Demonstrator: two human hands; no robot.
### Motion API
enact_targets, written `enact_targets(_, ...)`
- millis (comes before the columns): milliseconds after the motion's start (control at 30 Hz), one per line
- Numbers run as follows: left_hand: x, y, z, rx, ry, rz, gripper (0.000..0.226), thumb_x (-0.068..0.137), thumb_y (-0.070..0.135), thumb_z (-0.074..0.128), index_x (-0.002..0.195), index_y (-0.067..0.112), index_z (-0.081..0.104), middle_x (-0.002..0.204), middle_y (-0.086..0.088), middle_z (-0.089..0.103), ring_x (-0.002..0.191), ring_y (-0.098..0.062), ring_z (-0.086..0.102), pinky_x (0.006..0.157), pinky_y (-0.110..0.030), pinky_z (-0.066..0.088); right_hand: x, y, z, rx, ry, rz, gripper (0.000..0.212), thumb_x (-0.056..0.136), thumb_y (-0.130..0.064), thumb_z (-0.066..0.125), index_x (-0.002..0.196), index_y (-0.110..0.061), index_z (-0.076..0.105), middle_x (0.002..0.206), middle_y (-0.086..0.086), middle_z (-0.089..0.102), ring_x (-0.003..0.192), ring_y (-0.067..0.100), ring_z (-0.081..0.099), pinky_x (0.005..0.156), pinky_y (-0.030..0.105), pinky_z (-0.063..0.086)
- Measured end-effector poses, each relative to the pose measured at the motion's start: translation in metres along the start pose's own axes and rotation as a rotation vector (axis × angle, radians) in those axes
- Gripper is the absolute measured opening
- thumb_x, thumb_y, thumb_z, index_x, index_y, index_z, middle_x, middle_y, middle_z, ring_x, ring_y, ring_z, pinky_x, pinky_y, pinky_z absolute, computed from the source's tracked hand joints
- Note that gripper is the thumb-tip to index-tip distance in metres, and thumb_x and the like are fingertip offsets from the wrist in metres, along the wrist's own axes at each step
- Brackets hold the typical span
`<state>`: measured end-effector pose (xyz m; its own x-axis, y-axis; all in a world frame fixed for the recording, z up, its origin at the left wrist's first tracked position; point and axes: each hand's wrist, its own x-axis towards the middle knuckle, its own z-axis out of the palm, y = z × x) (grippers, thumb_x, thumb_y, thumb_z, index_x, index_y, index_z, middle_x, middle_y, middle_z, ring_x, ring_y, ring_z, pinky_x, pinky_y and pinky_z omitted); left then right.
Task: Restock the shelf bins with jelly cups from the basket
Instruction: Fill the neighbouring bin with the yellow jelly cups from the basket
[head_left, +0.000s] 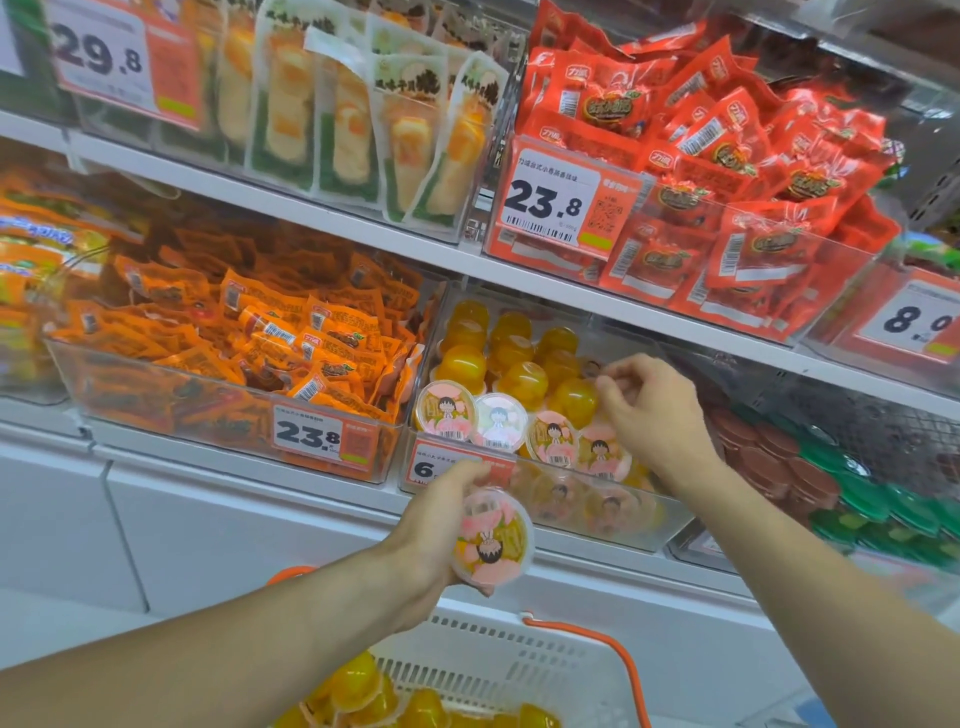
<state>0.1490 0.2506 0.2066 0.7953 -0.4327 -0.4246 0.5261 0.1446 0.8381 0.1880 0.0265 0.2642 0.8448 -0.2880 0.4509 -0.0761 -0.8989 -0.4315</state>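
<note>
From the head view, the person's left hand (441, 525) grips a round clear-plastic jelly cup with a pink cartoon-girl lid (493, 540), holding it just below the front of the clear plastic shelf bin (597, 525); the right hand (652, 410) reaches into that bin with fingers curled at the right end of the front row, apparently pinching or nudging a cup there, though whether it truly holds one cannot be told. The bin already looks well filled: orange-yellow jelly cups lying dome-up (511, 358) crowd the back, and a row of cups standing lid-forward (498, 421) lines the front; the restock seems well along. More remains, judging by the white slatted plastic basket with orange handle (519, 660) below, in which yellow jelly cups (384, 696) still lie. Readable writing: price tags showing "29.8" (98, 52), "23.8" on the red-packet bin (543, 200), "23.8" on the orange-packet bin (306, 434), and a partly hidden "6" on the jelly bin's tag (423, 467); smaller print is illegible.
</note>
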Motion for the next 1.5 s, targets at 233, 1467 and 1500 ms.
enact_targets(233, 0.008, -0.002, 0.000, 0.025, -0.089, 0.124, 0.026, 0.093, 0.007, 0.053, 0.114, 0.004, 0.067, 0.112, -0.025, 0.069, 0.094, -0.034, 0.069, 0.081, -0.045, 0.058, -0.100, -0.034, 0.001, 0.429, -0.583, -0.003, 0.023, 0.100, -0.044, 0.049, 0.098, -0.032, 0.068, 0.080, -0.015, 0.070, 0.071, 0.011, 0.067, 0.057, 0.024, 0.053)
enact_targets(1467, 0.019, -0.027, -0.036, 1.265, -0.095, 0.873, 0.020, 0.098, 0.029, 0.048, 0.117, 0.037, 0.046, 0.130, 0.024, 0.027, 0.118, 0.011, 0.032, 0.086, -0.001, 0.026, 0.109, 0.056, 0.064, 0.514, -0.105, 0.646, 0.030, 0.083, -0.021, 0.072, 0.109, -0.007, 0.067, 0.103, 0.015, 0.071, 0.070, 0.023, 0.068, 0.066, 0.036, 0.062)
enact_targets(1500, 0.021, -0.027, -0.036, 1.264, -0.100, 0.865, 0.019, 0.098, 0.029, 0.048, 0.116, 0.037, 0.046, 0.130, 0.024, 0.027, 0.116, 0.012, 0.034, 0.085, -0.001, 0.027, 0.110, 0.056, 0.065, 0.475, -0.059, 0.644, 0.024, 0.084, -0.026, 0.072, 0.102, -0.011, 0.067, 0.101, 0.013, 0.072, 0.074, 0.024, 0.069, 0.072, 0.039, 0.063)
